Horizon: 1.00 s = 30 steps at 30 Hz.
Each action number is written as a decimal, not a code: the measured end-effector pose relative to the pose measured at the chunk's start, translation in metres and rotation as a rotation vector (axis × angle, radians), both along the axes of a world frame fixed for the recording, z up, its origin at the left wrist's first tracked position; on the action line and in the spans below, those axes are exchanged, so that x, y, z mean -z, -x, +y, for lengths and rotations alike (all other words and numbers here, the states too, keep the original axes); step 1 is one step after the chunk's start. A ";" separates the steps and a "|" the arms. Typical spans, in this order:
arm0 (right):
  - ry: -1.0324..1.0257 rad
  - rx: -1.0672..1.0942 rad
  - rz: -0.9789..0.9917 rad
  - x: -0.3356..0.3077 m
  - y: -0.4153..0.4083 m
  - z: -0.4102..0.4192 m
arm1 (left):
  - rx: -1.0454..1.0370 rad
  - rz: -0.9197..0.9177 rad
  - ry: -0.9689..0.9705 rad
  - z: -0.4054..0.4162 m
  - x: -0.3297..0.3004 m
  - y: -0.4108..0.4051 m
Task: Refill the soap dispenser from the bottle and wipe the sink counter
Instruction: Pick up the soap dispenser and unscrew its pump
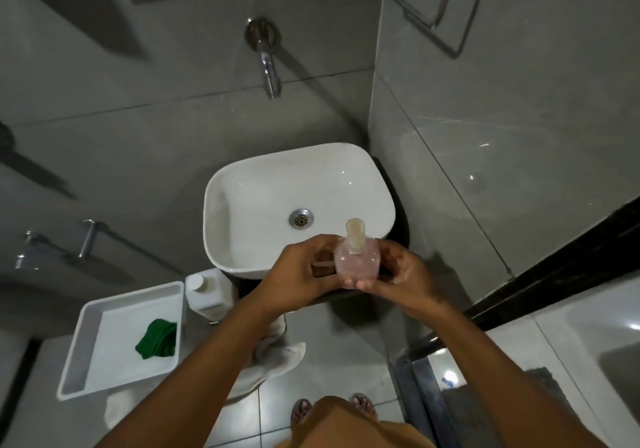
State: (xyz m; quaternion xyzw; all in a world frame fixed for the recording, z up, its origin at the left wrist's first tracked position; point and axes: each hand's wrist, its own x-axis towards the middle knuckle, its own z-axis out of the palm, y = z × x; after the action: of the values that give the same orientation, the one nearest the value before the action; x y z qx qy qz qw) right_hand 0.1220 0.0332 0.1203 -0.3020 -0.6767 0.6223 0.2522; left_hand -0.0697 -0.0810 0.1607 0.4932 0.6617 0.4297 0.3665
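Observation:
A clear soap dispenser (356,257) with pinkish liquid and a cream pump head is held upright over the front edge of the white sink basin (242,205). My left hand (301,274) grips its left side and my right hand (403,272) cups its right side and bottom. A white refill bottle (207,291) with a white cap stands on the counter left of the basin. A green cloth (157,339) lies crumpled in a white tray (83,361).
A chrome wall tap (268,70) juts out above the basin. A dark counter (398,291) carries the basin. A white towel (273,354) hangs below the counter. A glass partition with a dark sill (554,267) stands at the right. Grey floor tiles lie below.

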 end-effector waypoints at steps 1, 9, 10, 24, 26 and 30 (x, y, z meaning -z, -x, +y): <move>-0.017 0.003 0.001 -0.005 0.004 -0.002 | 0.004 0.014 0.001 -0.001 -0.004 0.002; -0.048 0.000 -0.075 -0.012 0.021 -0.008 | 0.087 0.003 -0.119 -0.003 -0.040 0.022; -0.051 -0.005 -0.075 -0.013 0.023 -0.009 | 0.110 -0.033 -0.127 -0.001 -0.041 0.022; -0.093 0.025 -0.058 -0.027 0.028 -0.009 | 0.037 -0.181 -0.244 0.015 -0.051 0.019; -0.096 0.019 -0.065 -0.027 0.027 -0.010 | -0.025 -0.128 -0.223 0.016 -0.052 0.020; -0.093 0.025 -0.066 -0.027 0.027 -0.008 | 0.037 -0.168 -0.217 0.017 -0.051 0.020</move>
State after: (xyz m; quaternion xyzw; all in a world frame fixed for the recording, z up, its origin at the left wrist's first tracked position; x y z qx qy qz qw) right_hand 0.0952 0.0249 0.1469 -0.3188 -0.7090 0.5768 0.2510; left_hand -0.0901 -0.0636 0.2116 0.5043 0.5692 0.5316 0.3729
